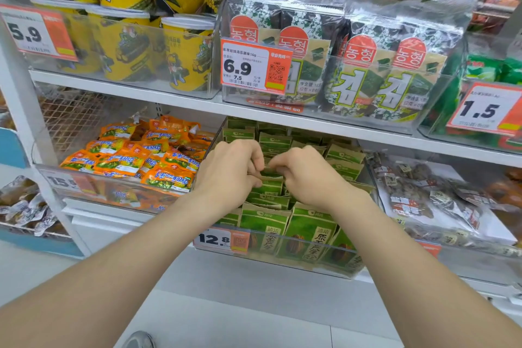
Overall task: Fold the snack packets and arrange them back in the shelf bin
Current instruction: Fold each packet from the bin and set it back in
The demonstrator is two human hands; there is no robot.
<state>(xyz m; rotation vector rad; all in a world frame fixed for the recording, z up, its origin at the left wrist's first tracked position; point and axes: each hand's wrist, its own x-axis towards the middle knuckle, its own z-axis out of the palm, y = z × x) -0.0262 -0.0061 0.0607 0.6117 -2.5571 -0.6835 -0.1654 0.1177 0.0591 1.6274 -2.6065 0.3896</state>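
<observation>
- Supermarket shelving: clear shelf bin [324,268] of green snack packets [265,223], low centre.
- Narrowed fingers of left hand [228,169] and right hand [308,175] apparently pinch one packet [269,182] by its top.
- Light, creasable; grip top corners.

White shop shelving [169,99], mesh back panel [70,116], pale grey floor [254,319], bright even light.
</observation>
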